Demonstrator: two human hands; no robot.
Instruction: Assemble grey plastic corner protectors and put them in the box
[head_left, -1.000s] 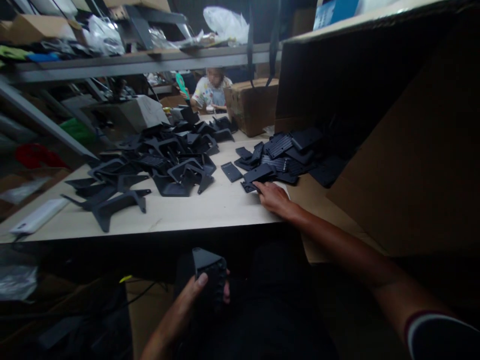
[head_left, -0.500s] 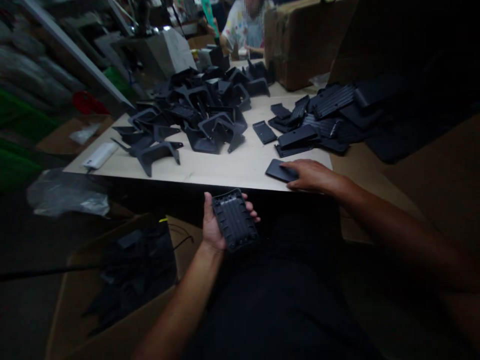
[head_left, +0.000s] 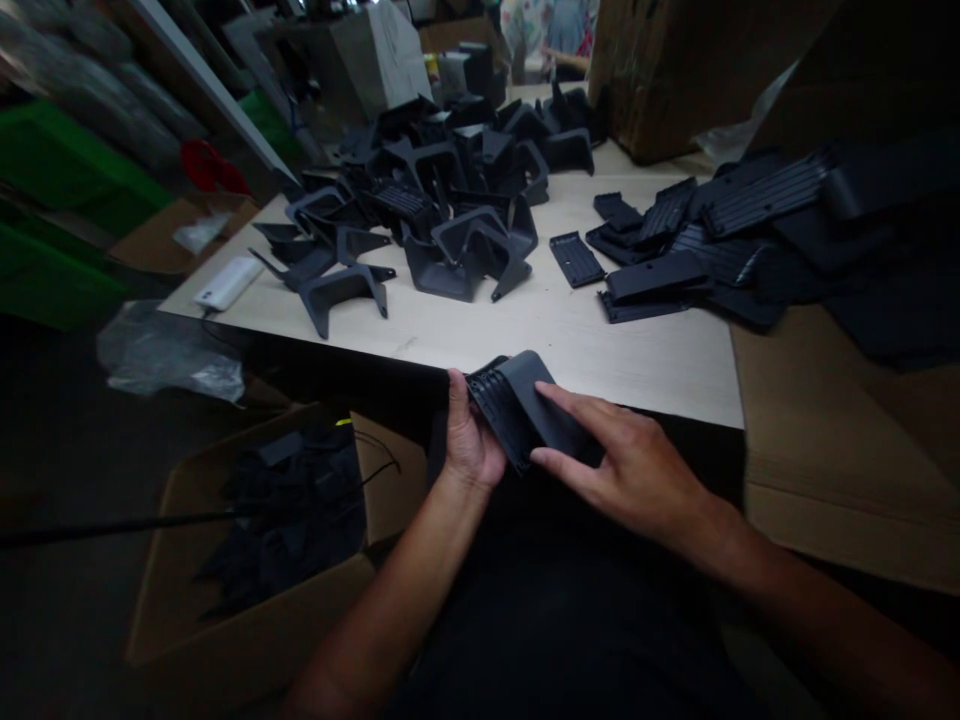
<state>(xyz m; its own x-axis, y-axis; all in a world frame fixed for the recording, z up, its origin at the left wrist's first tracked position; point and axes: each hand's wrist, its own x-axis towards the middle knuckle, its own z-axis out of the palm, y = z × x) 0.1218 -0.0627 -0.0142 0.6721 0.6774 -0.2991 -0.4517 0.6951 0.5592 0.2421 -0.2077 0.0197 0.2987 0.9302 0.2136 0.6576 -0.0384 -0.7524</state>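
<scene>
In front of the table edge, my left hand [head_left: 474, 440] grips a ribbed black plastic cover [head_left: 496, 405], its ribbed inner face turned up. My right hand [head_left: 630, 455] holds a smooth dark plastic plate [head_left: 541, 395] between thumb and fingers. The plate is tilted and overlaps the right part of the ribbed cover; whether the two touch I cannot tell. Behind them on the table lies a heap of dark angular plastic brackets [head_left: 457, 240]. Farther right is a pile of flat black covers [head_left: 660, 275], some with ribs showing.
A pale table [head_left: 480, 335] spans the middle. On its left end lies a white power-bank-like box [head_left: 229, 283] with a cable. An open carton [head_left: 176, 560] of dark parts stands below left. Cardboard [head_left: 832, 440] is at right, a large carton [head_left: 660, 80] behind. Another person [head_left: 544, 30] is partly visible.
My right hand has lifted the smooth plate off the table and brought it over the ribbed cover in my left hand. The camera view has shifted, so the table's things appear farther right.
</scene>
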